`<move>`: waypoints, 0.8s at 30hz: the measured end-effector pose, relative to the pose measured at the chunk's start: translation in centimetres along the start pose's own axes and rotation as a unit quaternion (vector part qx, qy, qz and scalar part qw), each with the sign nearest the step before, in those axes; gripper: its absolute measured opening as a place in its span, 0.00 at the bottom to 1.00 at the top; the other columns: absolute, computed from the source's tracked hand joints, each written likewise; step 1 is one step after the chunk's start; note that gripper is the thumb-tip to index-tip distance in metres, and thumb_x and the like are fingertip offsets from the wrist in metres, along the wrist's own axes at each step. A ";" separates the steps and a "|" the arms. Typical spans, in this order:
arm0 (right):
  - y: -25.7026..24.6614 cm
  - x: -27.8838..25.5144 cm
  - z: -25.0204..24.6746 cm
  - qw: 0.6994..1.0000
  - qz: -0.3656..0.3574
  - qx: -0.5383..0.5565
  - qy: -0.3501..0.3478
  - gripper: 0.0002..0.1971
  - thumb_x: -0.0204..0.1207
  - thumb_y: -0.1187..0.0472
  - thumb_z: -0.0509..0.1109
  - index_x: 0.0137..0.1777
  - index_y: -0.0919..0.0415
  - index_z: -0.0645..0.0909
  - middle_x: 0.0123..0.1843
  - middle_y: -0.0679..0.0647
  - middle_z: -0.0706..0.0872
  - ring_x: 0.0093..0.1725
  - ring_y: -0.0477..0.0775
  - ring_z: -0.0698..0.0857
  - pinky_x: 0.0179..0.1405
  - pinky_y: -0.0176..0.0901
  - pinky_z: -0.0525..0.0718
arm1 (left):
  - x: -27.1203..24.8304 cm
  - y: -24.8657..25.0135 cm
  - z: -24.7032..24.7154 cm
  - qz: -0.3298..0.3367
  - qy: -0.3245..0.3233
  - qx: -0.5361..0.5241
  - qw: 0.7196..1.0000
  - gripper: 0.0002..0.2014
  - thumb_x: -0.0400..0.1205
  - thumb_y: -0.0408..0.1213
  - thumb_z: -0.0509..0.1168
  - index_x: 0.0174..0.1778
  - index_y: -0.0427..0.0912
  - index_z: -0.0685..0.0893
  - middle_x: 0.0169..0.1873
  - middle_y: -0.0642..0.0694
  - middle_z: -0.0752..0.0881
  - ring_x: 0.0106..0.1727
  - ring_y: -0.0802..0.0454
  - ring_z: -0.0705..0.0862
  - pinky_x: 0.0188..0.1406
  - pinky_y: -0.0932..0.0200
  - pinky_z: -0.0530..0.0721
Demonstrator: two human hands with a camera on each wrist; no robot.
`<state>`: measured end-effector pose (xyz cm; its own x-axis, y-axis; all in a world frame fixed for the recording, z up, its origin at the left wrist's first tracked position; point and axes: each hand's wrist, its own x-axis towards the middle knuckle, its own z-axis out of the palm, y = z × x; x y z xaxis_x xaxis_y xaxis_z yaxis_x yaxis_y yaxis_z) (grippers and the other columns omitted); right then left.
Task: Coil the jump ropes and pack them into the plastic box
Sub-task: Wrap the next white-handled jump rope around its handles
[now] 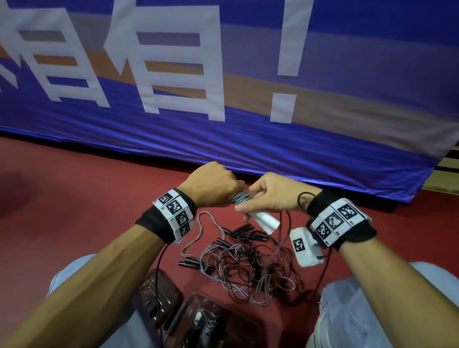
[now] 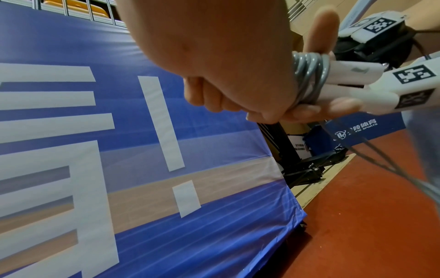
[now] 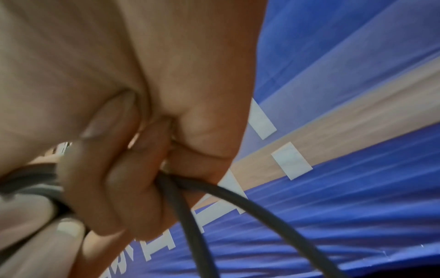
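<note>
Both hands meet above the red floor (image 1: 62,191), just in front of the blue banner (image 1: 251,137). Our left hand (image 1: 214,185) is fisted w/ fingers curled round the grey rope coil (image 1: 240,197), clamping the turns so they can't spring loose. Our right hand (image 1: 271,194) pinches the white handles (image 1: 264,220) where they meet the wraps, and its lower fingers also curl round the loose strand, which looks meant to feed the next turn under tension. In the left wrist view the wraps (image 2: 309,75) sit stacked side by side around both handles (image 2: 352,75), so the bundle's long axis runs along the handles: in the head view it goes from far-left at the coil to near-right, handle ends pointing down toward the right wrist. The turns run crosswise to that axis. A free strand (image 3: 214,216) drops from the right fist toward the tangle of other ropes (image 1: 245,265) on the floor, nearer us, approx. between the knees. The plastic box (image 1: 215,327) lies open at the near edge, w/ what looks like one coiled rope inside already; its lid (image 1: 158,297) lies to the left. We judge this rope nearly wound, most others untouched.
</note>
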<state>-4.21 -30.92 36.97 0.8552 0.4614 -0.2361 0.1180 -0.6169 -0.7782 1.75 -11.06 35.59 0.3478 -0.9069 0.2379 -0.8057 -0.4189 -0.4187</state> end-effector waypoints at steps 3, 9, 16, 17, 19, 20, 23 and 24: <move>-0.2 -0.6 -0.6 0.998 -0.005 0.046 -0.047 0.22 0.77 0.43 0.78 0.49 0.67 0.92 0.25 0.43 0.83 0.24 0.49 0.59 0.24 0.40 0.56 | -0.3 0.1 -0.1 -0.003 0.048 -0.047 0.998 0.13 0.78 0.46 0.61 0.31 0.45 0.80 0.19 0.50 0.81 0.16 0.43 0.77 0.20 0.62 0.63; -0.1 -0.7 -0.9 0.987 -0.036 0.130 -0.083 0.33 0.69 0.32 0.78 0.46 0.67 0.92 0.30 0.60 0.76 0.22 0.49 0.59 0.22 0.38 0.58 | -0.6 0.4 0.1 -0.024 0.102 -0.107 0.989 0.11 0.77 0.44 0.60 0.33 0.44 0.81 0.22 0.48 0.81 0.19 0.40 0.79 0.16 0.58 0.72; 0.0 0.0 -0.6 0.975 -0.046 0.215 -0.044 0.34 0.57 0.22 0.74 0.30 0.57 0.88 0.26 0.55 0.85 0.23 0.48 0.77 0.24 0.34 0.74 | -0.7 0.9 -1.0 -0.107 0.199 -0.168 0.960 0.10 0.74 0.46 0.64 0.33 0.44 0.85 0.19 0.49 0.81 0.16 0.43 0.75 0.16 0.59 0.70; -0.2 0.1 -0.4 0.970 -0.047 0.235 -0.046 0.33 0.60 0.24 0.71 0.30 0.58 0.87 0.24 0.54 0.82 0.22 0.47 0.77 0.23 0.34 0.74 | -0.7 1.0 -1.1 -0.115 0.208 -0.173 0.956 0.12 0.74 0.47 0.65 0.34 0.44 0.87 0.20 0.48 0.81 0.16 0.44 0.75 0.16 0.59 0.70; -0.6 0.1 -0.2 0.963 -0.047 0.262 -0.048 0.34 0.67 0.27 0.65 0.34 0.63 0.86 0.22 0.53 0.78 0.19 0.46 0.73 0.20 0.34 0.71 | -0.8 0.8 -1.1 -0.131 0.213 -0.186 0.950 0.13 0.74 0.50 0.66 0.35 0.44 0.89 0.21 0.49 0.83 0.17 0.45 0.77 0.15 0.57 0.73; -0.8 0.2 -0.2 0.962 -0.046 0.267 -0.046 0.36 0.70 0.28 0.62 0.37 0.66 0.85 0.21 0.53 0.76 0.19 0.46 0.72 0.20 0.34 0.70 | -0.9 0.7 -1.0 -0.142 0.212 -0.191 0.948 0.14 0.73 0.50 0.66 0.36 0.44 0.89 0.21 0.49 0.83 0.18 0.45 0.77 0.16 0.56 0.75; -0.9 0.3 0.0 0.955 -0.054 0.288 -0.048 0.37 0.75 0.29 0.56 0.41 0.66 0.84 0.22 0.54 0.75 0.18 0.47 0.67 0.19 0.36 0.61 | -0.9 0.4 -0.5 -0.190 0.201 -0.203 0.939 0.13 0.72 0.52 0.70 0.33 0.44 0.87 0.20 0.48 0.83 0.19 0.43 0.79 0.19 0.55 0.76; -0.9 0.4 0.0 0.947 -0.058 0.311 -0.053 0.36 0.76 0.29 0.55 0.42 0.65 0.85 0.22 0.54 0.75 0.18 0.47 0.65 0.20 0.39 0.58 | -0.9 0.4 -0.4 -0.210 0.202 -0.209 0.934 0.12 0.70 0.50 0.72 0.32 0.44 0.86 0.20 0.48 0.83 0.19 0.42 0.79 0.19 0.55 0.77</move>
<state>-3.99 -30.13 37.56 0.7952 0.5850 -0.1593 -0.1402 -0.0782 -0.9870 0.95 -10.39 35.60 0.5342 -0.5398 0.6506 -0.7846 -0.6030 0.1439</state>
